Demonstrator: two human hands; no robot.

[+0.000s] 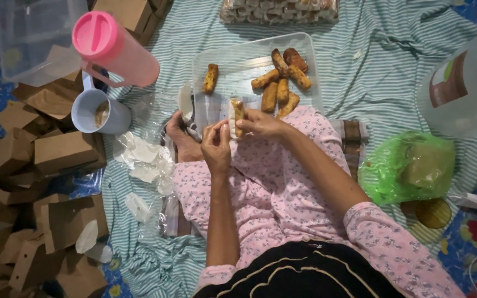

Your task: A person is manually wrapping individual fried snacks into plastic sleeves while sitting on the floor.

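Observation:
Both my hands meet over my knees and hold one fried brown roll (pixel 238 113) that sits in a small clear wrapper (pixel 231 118). My left hand (pixel 217 146) pinches the wrapper's lower edge. My right hand (pixel 260 122) grips the roll and wrapper from the right. Just beyond them lies a clear plastic tray (pixel 310 60) with several more fried rolls (pixel 280 80), one apart at the left (pixel 211 78).
A pink lidded jug (pixel 114 48) and a pale cup (pixel 97 113) stand at the left by many folded brown paper boxes (pixel 64 152). Loose clear wrappers (pixel 144 160) lie on the striped cloth. A green bag (pixel 409 165) and large plastic container (pixel 467 83) sit right.

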